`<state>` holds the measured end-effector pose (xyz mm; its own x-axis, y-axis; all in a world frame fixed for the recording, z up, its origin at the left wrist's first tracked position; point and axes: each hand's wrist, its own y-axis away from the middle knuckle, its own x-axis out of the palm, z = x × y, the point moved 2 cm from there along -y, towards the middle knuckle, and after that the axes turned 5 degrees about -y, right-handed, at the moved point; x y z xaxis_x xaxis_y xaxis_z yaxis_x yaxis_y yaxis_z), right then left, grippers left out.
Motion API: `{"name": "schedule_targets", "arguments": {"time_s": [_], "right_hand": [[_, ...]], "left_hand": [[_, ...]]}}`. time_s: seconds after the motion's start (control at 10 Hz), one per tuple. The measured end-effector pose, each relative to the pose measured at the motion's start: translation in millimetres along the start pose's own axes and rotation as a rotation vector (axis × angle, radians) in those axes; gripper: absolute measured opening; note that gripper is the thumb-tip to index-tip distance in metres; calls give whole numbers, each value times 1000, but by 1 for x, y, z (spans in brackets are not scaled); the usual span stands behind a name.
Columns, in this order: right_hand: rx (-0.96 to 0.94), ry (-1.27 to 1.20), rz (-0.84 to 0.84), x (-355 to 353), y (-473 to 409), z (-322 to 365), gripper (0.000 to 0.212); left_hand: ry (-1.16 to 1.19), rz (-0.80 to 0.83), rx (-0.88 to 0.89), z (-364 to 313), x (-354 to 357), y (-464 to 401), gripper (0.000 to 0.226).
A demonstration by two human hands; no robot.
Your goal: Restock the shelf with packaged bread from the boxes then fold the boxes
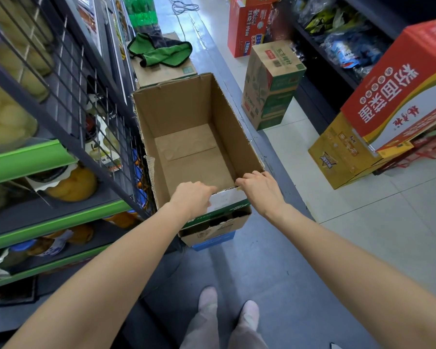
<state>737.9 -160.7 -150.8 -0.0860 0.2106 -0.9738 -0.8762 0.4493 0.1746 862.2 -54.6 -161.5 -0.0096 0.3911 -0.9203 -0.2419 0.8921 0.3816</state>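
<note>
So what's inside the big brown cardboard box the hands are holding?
Nothing: the open brown cardboard box shows only its bare folded bottom flaps. The left hand and right hand grip its near rim, hiding that inner edge.

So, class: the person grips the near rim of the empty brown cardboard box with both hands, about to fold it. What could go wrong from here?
1. The empty brown cardboard box sits on a lower box with a torn flap; pulling with the left hand and right hand may drag or tip that stack.
2. It stands close to the dark wire shelf of jars, so swinging it may knock them.
3. The torn rim may scrape fingers.
</note>
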Motion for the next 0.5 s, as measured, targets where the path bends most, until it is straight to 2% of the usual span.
{"name": "schedule_targets", "arguments": {"time_s": [0.1, 0.5], "right_hand": [[-7, 8, -7, 1, 0, 1, 39], [29, -85, 5, -6, -2, 1, 30]], "left_hand": [[8, 3, -4, 2, 2, 1, 35], [142, 28, -42, 8, -9, -1, 26]]}}
